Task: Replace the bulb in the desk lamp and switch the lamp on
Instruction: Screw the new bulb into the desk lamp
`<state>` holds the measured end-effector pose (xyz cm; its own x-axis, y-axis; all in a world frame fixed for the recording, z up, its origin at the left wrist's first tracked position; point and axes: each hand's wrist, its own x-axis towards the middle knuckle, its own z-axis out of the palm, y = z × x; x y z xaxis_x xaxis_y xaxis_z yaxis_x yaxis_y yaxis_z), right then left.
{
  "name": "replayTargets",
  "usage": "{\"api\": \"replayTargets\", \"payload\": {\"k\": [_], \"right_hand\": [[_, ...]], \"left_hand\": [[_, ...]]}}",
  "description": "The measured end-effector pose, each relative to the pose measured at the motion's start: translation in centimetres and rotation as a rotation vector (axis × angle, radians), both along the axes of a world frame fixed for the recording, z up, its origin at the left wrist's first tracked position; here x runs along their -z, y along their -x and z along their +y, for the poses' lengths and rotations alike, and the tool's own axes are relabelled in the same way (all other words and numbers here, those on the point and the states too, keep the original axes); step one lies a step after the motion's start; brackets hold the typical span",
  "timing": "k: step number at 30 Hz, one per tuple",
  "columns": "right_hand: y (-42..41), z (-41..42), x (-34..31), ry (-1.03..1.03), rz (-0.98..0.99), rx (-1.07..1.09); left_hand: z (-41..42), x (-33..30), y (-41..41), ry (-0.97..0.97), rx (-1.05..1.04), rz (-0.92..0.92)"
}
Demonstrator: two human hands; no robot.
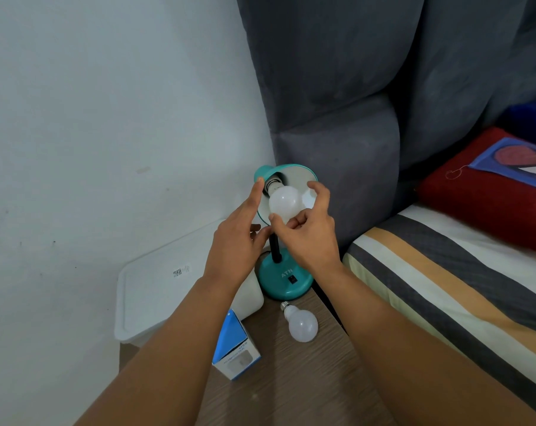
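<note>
A teal desk lamp stands on a wooden bedside table (306, 379), its round base (279, 287) bearing a black switch (292, 280). Its shade (265, 173) is tilted up toward me. A white bulb (283, 202) sits in the shade's socket. My right hand (306, 232) curls around that bulb, thumb under it and fingers over its right side. My left hand (239, 235) steadies the shade's left rim with its fingers spread. A second white bulb (302, 324) lies loose on the table in front of the lamp base.
A blue and white bulb box (234, 348) stands at the table's left edge. A white plastic bin with a lid (156, 290) sits left of the table by the wall. A grey padded headboard (352, 118) rises behind the lamp. A striped bed (445, 272) with a red pillow (491, 204) lies right.
</note>
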<state>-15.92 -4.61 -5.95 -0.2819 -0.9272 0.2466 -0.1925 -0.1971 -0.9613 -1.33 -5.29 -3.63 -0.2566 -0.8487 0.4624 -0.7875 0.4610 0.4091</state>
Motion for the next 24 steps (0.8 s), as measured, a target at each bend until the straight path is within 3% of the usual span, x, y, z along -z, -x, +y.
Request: {"api": "replayTargets", "payload": {"k": [24], "right_hand": [[0.20, -0.36, 0.13, -0.030, 0.008, 0.053]], "left_hand": [[-0.01, -0.01, 0.19, -0.015, 0.000, 0.008]]}}
